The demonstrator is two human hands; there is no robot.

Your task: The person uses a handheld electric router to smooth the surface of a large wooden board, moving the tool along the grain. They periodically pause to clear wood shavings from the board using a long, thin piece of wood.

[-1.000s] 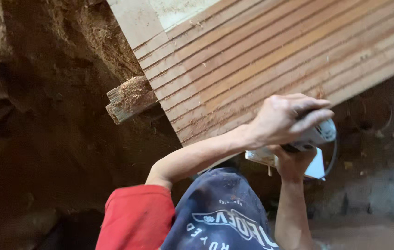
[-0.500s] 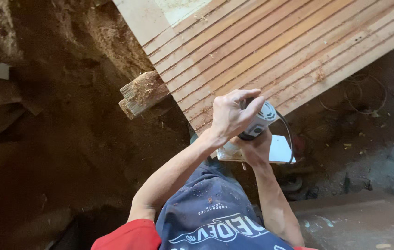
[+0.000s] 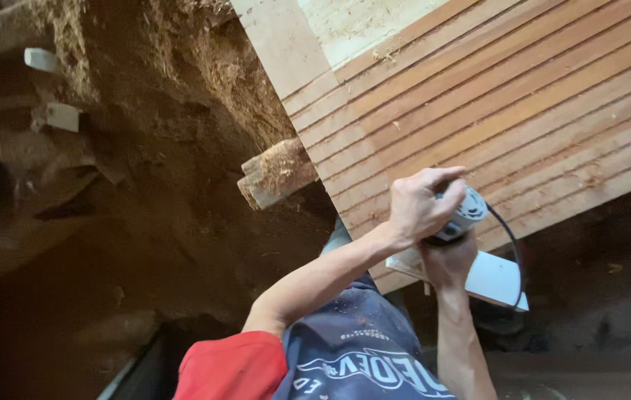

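Observation:
My left hand point(image 3: 413, 206) is clamped over the top of a small grey-white power tool point(image 3: 468, 213), probably a trim router. My right hand point(image 3: 449, 264) grips the tool's body from below. The tool's flat white base plate point(image 3: 495, 280) rests at the lower edge of a wide wooden panel point(image 3: 523, 96) cut with many parallel grooves. A black cable point(image 3: 509, 244) loops from the tool down past the plate. My red sleeve and dark apron fill the bottom of the view.
A rough wooden block point(image 3: 278, 172) coated in sawdust sticks out under the panel's left end. Sawdust heaps point(image 3: 204, 67) cover the ground to the left, with pale wood offcuts point(image 3: 52, 115) at far left. Dark dirt floor lies at right.
Both hands and the tool have slid left along the panel's lower edge, nearer to the wooden block. The grip on the tool is unchanged.

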